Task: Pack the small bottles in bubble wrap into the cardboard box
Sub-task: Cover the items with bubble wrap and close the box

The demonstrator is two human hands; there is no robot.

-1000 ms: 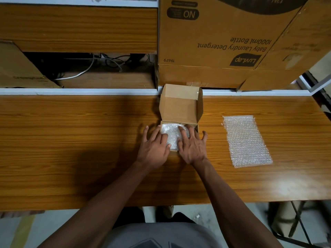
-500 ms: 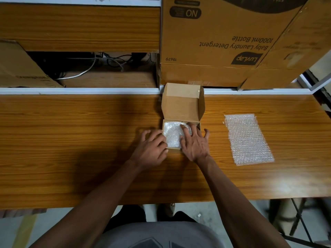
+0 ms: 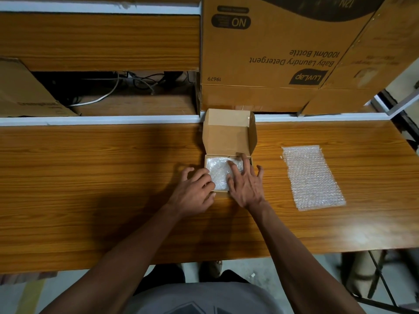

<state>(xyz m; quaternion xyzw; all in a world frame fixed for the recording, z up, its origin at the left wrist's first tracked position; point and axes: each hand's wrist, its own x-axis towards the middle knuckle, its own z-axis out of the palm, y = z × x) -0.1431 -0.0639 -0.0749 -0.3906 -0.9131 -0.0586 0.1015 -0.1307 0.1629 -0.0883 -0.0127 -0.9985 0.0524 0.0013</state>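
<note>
— One small cardboard box [image 3: 229, 141] sits at the middle of the desk's [image 3: 90, 189] far edge, lid flap standing open toward the back. How many bundles do you count inside?

— One bubble-wrap bundle [image 3: 218, 172], filling the tray. Any bottles in it are hidden, so I cannot count them or tell which way they point.

— And the hands?

— Two. The left hand [image 3: 195, 191] rests at the box's left near corner, fingers loosely bent, tips touching the wrap. The right hand [image 3: 246, 184] lies spread, fingers straight, pressing down on the bundle and partly covering it.

— Anything else on the desk?

— One flat bubble-wrap sheet [image 3: 311, 176] toward the right edge, well apart from the box, long axis running near to far. Behind the far edge stand large cartons [image 3: 272, 53], and cables [image 3: 108, 91] lie in a recess.
</note>
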